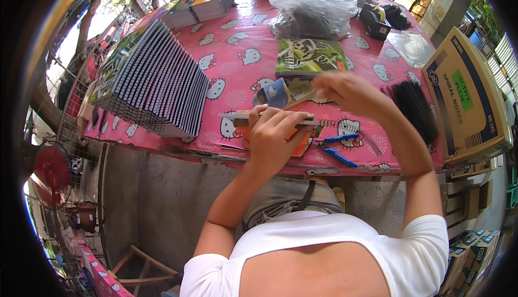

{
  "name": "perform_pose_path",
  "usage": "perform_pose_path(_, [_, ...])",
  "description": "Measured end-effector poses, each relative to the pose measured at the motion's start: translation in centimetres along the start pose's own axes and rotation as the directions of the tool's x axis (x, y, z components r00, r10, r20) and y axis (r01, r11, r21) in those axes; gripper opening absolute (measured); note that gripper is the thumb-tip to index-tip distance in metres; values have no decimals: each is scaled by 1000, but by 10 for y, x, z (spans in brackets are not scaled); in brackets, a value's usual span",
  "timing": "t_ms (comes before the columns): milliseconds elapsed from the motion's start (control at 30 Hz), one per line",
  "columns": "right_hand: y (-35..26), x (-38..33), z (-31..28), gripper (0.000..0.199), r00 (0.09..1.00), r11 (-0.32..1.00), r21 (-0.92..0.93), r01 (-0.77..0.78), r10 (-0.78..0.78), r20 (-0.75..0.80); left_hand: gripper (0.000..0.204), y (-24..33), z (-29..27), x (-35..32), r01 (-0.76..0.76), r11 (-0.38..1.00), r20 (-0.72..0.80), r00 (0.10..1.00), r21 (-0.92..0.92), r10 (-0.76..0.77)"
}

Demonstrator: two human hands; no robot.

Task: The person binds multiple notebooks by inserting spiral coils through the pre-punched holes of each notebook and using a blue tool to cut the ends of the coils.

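At the table's near edge my left hand (270, 135) is closed over a notebook (240, 115), thumb and fingers wrapped across its edge. From the notebook's right end sticks out a loose dark wire coil (337, 125). My right hand (345, 92) is raised to the right above the table, its fingers curled and smeared by motion; whether they hold anything is unclear. Blue-handled pliers (341, 149) lie with handles spread just right of the notebook. Past the left hand rests a small blue picture cover (275, 93), and behind it a green soccer-cover notebook (310, 56).
A tall stack of spiral notebooks (156, 81) stands at left. More notebooks (210, 5) lie at the far left. A clear plastic bag (310, 13) and a black tape dispenser (375, 21) are at the back. Black coils (413, 110) and a cardboard box (467, 100) bound the right side.
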State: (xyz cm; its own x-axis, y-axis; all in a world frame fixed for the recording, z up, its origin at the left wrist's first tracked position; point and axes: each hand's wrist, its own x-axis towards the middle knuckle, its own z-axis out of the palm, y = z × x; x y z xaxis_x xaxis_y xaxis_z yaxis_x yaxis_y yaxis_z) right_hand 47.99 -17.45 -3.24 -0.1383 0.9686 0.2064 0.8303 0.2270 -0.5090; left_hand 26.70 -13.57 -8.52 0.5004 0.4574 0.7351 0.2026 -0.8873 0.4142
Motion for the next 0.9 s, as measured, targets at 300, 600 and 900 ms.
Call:
perform_pose_path(300, [82, 40, 90, 37, 1000, 950, -311, 29, -31, -1, 28, -9, -1, 5, 32, 993, -77, 997, 115, -23])
perform_pose_path(600, [96, -35, 33, 34, 993, 852, 511, 112, -76, -92, 27, -11, 0, 13, 50, 995, -59, 997, 89, -45])
perform_pose_path(900, [44, -6, 23, 46, 992, 898, 437, -46, 93, -87, 38, -13, -22, 4, 181, 902, -44, 983, 392, -178])
